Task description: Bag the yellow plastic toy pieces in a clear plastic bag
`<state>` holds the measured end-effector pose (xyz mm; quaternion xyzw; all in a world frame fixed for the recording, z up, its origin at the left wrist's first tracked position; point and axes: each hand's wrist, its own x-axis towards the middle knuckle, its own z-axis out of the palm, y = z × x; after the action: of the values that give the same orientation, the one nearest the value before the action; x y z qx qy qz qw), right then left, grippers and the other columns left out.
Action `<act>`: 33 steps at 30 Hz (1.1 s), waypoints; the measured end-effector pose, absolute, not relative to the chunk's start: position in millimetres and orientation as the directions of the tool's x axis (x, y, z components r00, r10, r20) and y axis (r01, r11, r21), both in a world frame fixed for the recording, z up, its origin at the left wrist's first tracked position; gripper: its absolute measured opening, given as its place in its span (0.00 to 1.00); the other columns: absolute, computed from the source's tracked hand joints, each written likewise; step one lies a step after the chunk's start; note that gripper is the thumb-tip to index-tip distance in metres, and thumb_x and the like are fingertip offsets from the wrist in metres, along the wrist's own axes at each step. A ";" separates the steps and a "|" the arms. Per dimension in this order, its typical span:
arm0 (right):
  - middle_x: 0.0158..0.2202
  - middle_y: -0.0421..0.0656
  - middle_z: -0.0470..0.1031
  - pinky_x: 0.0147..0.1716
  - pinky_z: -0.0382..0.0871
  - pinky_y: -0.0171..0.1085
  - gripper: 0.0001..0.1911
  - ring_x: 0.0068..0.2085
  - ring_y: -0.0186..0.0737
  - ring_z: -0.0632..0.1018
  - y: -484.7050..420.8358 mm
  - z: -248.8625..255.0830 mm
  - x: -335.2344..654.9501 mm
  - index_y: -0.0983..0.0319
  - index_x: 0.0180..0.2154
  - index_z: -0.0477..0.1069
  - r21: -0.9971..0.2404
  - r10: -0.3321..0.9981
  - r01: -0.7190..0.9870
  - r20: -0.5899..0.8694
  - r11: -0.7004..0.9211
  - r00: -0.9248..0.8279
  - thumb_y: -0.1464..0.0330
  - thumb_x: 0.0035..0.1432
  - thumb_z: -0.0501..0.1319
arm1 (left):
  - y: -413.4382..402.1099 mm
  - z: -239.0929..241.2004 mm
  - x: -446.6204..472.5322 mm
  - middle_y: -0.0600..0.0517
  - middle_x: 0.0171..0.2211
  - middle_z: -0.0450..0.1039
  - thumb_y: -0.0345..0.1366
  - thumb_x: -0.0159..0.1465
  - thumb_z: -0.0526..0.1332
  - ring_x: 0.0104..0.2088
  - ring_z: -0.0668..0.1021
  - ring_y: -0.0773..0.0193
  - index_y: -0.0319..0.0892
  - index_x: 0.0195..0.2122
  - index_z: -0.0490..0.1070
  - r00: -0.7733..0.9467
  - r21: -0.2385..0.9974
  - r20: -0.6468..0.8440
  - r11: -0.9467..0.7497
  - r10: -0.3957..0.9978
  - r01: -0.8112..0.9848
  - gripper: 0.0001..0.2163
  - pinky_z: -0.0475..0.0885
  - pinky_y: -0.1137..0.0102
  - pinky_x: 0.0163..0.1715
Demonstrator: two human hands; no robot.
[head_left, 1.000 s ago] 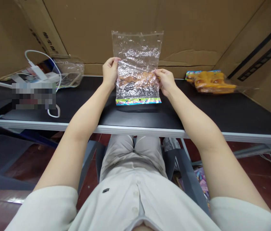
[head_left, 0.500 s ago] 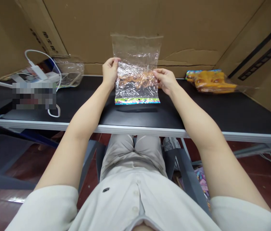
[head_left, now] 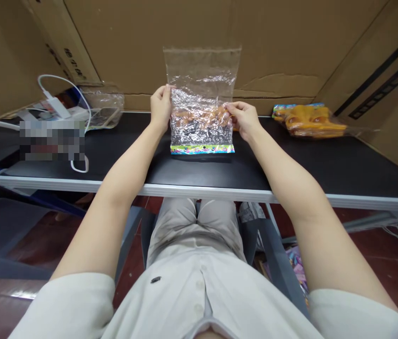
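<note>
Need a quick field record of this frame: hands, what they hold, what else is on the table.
left hand: grips the left edge of the clear crinkled plastic bag
right hand: pinches the bag's right edge
bag: upright, colourful printed strip at the bottom, on the black table; orange items inside
table right: orange toys in a clear packet
table left: white charger and cable, empty clear bag
backdrop: brown cardboard sheets
</note>
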<state>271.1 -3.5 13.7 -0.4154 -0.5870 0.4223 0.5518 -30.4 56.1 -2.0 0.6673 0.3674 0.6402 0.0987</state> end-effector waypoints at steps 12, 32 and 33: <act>0.44 0.43 0.83 0.46 0.83 0.43 0.15 0.46 0.43 0.85 11.3 18.2 286.6 0.58 0.40 0.72 -0.904 0.893 -0.114 0.376 0.412 0.248 0.56 0.65 0.72 | -40.5 6.8 36.2 0.44 0.81 0.50 0.70 0.60 0.66 0.81 0.48 0.36 0.55 0.77 0.60 0.523 0.102 0.659 -0.753 0.541 0.650 0.48 0.35 0.40 0.78; 0.43 0.41 0.81 0.28 0.79 0.34 0.13 0.38 0.40 0.86 -15.6 37.0 269.3 0.55 0.41 0.73 -0.922 0.925 -0.166 0.313 0.350 0.215 0.53 0.67 0.67 | -6.0 6.6 10.3 0.53 0.76 0.63 0.45 0.76 0.53 0.79 0.59 0.48 0.62 0.70 0.72 0.435 0.172 0.682 -0.707 0.588 0.686 0.23 0.42 0.41 0.79; 0.44 0.41 0.82 0.26 0.77 0.32 0.10 0.36 0.37 0.85 -21.3 40.1 266.8 0.56 0.42 0.73 -0.924 0.930 -0.181 0.298 0.337 0.213 0.57 0.69 0.65 | -0.7 5.1 4.6 0.52 0.75 0.65 0.46 0.75 0.55 0.79 0.60 0.47 0.62 0.68 0.74 0.417 0.191 0.695 -0.710 0.586 0.678 0.22 0.45 0.41 0.79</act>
<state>266.8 -21.3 40.1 -0.3984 -0.4700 0.4154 0.6692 4.6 -0.7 5.1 0.8397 0.3763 0.3869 -0.0597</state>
